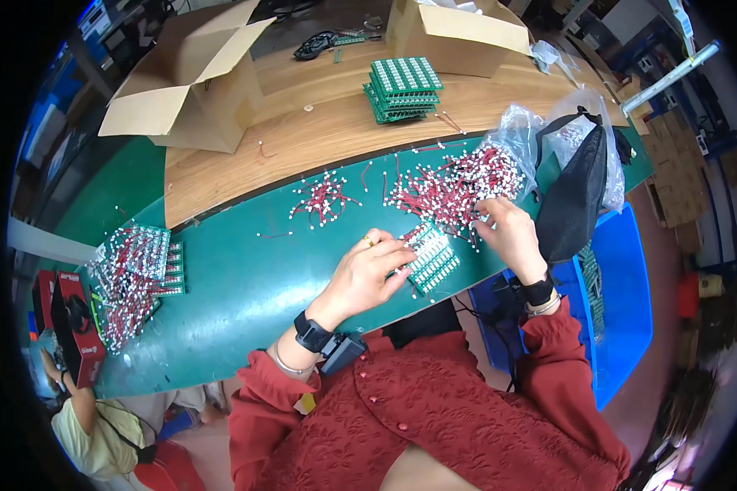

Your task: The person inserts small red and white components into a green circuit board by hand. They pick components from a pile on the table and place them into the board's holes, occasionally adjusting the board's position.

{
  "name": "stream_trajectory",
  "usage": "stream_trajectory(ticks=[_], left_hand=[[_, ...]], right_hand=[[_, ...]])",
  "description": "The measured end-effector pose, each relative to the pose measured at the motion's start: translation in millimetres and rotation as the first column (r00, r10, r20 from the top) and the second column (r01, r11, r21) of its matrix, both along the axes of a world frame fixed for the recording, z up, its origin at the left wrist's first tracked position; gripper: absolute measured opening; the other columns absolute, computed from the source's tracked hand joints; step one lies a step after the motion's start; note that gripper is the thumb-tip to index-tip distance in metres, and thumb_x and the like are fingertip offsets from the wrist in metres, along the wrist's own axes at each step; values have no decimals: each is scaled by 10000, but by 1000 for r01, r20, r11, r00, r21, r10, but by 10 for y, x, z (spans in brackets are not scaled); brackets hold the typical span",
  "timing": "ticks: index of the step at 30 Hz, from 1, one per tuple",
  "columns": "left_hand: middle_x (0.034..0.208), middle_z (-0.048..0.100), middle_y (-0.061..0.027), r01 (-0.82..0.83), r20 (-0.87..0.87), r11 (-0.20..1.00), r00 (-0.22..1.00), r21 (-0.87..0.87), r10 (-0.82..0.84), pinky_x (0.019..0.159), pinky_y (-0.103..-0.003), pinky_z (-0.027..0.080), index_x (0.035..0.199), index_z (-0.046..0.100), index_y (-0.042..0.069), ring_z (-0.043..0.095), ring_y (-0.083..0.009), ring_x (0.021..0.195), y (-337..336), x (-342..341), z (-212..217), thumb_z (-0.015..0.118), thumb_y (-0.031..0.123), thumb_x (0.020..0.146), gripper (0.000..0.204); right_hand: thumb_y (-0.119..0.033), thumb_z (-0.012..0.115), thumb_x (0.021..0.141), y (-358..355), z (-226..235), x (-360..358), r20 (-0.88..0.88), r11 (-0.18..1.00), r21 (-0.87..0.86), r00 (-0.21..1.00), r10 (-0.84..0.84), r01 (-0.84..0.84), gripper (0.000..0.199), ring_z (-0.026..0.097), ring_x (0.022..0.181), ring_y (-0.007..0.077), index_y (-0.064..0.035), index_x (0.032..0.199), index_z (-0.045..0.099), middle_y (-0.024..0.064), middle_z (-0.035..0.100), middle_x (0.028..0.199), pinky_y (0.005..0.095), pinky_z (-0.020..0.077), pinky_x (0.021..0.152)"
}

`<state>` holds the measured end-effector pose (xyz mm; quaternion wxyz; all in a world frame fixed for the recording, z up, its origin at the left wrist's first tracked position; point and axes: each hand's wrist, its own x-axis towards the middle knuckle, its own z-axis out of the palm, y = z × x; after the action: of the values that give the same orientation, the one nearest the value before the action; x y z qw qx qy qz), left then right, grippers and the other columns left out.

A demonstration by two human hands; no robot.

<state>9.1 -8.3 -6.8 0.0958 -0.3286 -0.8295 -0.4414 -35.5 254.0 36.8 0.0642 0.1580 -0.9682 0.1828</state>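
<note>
A green circuit board panel [436, 263] with rows of white parts lies on the green mat near the table's front edge. The fingers of my left hand [370, 274] are closed over its left side, steadying it; some short wires at that edge are partly covered. To the right, my right hand [509, 236] pinches at the near edge of a big heap of short red connector wires [450, 190] with white plugs. Its fingertips close on a wire there, partly hidden among the others. A smaller heap of the same wires [323, 199] sits left of the big one.
Stacked circuit boards [403, 88] stand at the back, between two open cardboard boxes [213, 110] [458, 41]. Wired boards [139, 274] are piled at the left end. A black bag [577, 192], plastic bags and a blue bin [622, 303] are on the right. Another person [98, 434] sits lower left.
</note>
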Motion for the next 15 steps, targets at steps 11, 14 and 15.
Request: stream_trajectory(ticks=[11, 14, 15], left_hand=[[999, 656, -74, 1, -17, 1000, 1000, -4, -1, 853, -354, 487, 981, 668, 73, 576, -274, 979, -2, 8, 4, 699, 75, 755, 228], [996, 655, -76, 2, -21, 1000, 1000, -4, -2, 847, -354, 490, 973, 666, 70, 576, -273, 978, 0, 0, 12, 701, 69, 751, 224], [995, 654, -76, 4, -23, 1000, 1000, -5, -5, 845, -355, 491, 970, 666, 69, 576, -273, 977, 1, -3, 19, 702, 68, 750, 223]], right_hand=[[-65, 569, 764, -58, 39, -13, -74, 931, 366, 997, 19, 9, 32, 645, 674, 336, -38, 768, 586, 141, 626, 778, 436, 515, 586], [-71, 593, 740, -113, 273, -31, -156, 907, 412, 987, -27, 90, 36, 648, 679, 304, -73, 761, 622, 108, 624, 765, 413, 511, 576], [-70, 590, 739, -105, 279, -51, -183, 890, 443, 983, -30, 110, 29, 647, 672, 303, -74, 749, 616, 106, 624, 763, 409, 509, 566]])
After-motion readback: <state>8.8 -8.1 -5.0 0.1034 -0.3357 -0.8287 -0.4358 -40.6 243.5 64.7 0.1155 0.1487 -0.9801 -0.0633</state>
